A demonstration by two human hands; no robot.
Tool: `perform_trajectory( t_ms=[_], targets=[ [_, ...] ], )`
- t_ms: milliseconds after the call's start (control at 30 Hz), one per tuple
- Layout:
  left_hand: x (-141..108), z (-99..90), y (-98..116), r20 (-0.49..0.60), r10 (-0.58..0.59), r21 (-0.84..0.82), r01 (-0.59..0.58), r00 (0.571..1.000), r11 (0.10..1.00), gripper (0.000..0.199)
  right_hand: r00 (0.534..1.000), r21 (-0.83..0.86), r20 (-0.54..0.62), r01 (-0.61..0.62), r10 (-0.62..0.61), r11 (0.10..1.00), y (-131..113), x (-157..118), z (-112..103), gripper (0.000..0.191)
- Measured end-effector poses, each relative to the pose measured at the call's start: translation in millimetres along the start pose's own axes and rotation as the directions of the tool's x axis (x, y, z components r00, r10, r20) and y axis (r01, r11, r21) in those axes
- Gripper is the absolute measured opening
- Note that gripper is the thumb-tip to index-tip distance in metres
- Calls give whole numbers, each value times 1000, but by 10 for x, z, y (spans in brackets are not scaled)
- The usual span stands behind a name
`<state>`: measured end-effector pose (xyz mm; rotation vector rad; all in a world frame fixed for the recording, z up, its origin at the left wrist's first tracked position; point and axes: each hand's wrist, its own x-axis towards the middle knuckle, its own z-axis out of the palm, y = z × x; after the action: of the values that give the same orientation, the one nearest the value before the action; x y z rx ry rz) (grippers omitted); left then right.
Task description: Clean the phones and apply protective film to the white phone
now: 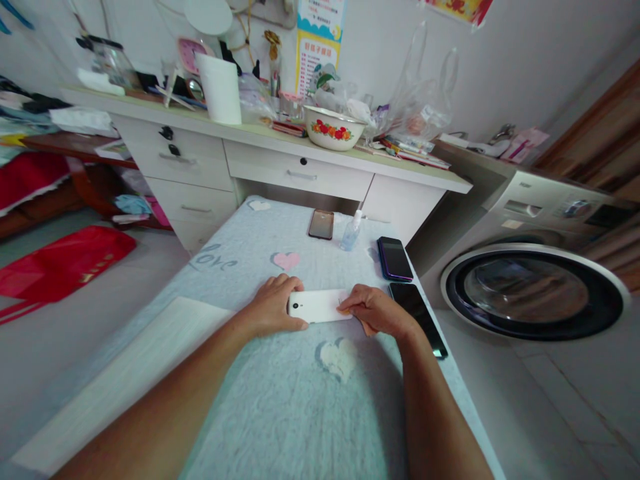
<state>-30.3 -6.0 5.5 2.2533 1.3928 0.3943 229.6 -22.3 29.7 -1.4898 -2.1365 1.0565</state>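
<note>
A white smartphone (320,307) lies back side up on the cloth-covered table, its camera lens toward the left. My left hand (277,303) grips its left end, thumb along the near edge and fingers along the far edge. At the other end, my right hand (370,307) pinches a small orange-brown cloth (369,329) and presses it on the phone's back. Part of the cloth is hidden under the fingers. Just right of that hand lies a black smartphone (417,317), with a second dark phone (395,259) beyond it.
Past the white phone are a clear spray bottle (351,233) and a brown phone case (321,225). A white desk (300,175) holding an enamel bowl (334,128) borders the table's far end. To the right stands a washing machine (530,200); a red bag (65,263) lies on the left floor.
</note>
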Motion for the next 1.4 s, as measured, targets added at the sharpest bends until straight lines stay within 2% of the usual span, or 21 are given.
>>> perform_trajectory(
  t_ms=[167,300,433,567,800,967,1133,1267,1333,1400],
  targets=[
    [-2,-15,19,5,5,5,-5,1000,1000,55,984,-136,-155,72,-93,988,13,92,100,27],
    [-6,-24,34,3,-2,-4,2,1000,1000,55,964,-221,-236,73,-126,972,8,142,169,25],
    [-1,-34,43,13,-11,2,11,1000,1000,55,941,-328,-299,56,-160,943,15,193,233,23],
    [1,-35,34,15,-9,7,9,1000,1000,56,936,-385,-315,26,-158,922,24,229,250,24],
    [-10,-34,23,14,2,0,-2,1000,1000,56,961,-309,-258,18,-102,951,22,138,87,22],
    [-9,-22,10,7,5,7,-5,1000,1000,56,987,-6,-151,-63,62,998,62,72,26,19],
    [-2,-13,0,4,15,4,-15,1000,1000,56,988,206,-6,-153,157,966,44,7,-8,10],
    [-10,-26,17,4,6,-3,-6,1000,1000,55,973,283,128,-220,191,933,69,-41,-42,11],
    [-11,-33,26,9,3,-4,-3,1000,1000,55,970,295,152,-227,188,928,94,-46,-44,12],
    [-6,-37,30,12,-1,-2,1,1000,1000,55,975,292,122,-212,183,933,104,-36,-34,12]
  ],
)
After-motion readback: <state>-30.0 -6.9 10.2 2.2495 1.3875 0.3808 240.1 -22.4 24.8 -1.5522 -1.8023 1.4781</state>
